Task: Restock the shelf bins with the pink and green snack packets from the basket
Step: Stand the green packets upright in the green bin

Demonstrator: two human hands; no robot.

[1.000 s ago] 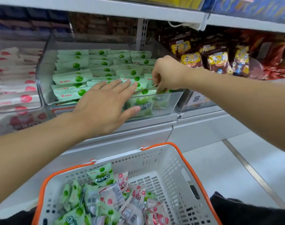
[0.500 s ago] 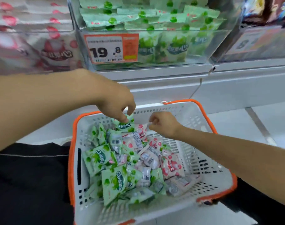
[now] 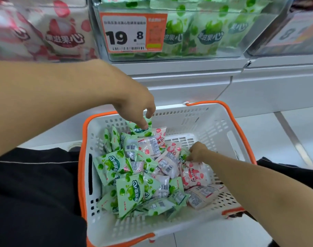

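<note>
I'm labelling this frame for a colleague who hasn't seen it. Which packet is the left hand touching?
Find the white basket with the orange rim. Against its far wall a green packet stands upright under the left hand, beside a pink packet.

A price tag (image 3: 133, 32) sits at 12 o'clock, white with black "19.8" and a barcode along its bottom, and an orange panel on its right side carrying a small yellow-green patch. At 2 o'clock, a second tag (image 3: 294, 33) is blurred; a large "8" is about all that reads on it. Below the tags runs a pale grey shelf base (image 3: 187, 81), its panels split by a dark seam at 1 o'clock. The floor (image 3: 269, 132) at 3 o'clock is light tile crossed by a grey strip (image 3: 293, 138) running diagonally. Black fabric, likely trousers (image 3: 36, 189), fills 8 o'clock, with a thin pale seam line across it; a darker patch of the same shows at 4 o'clock.
</note>
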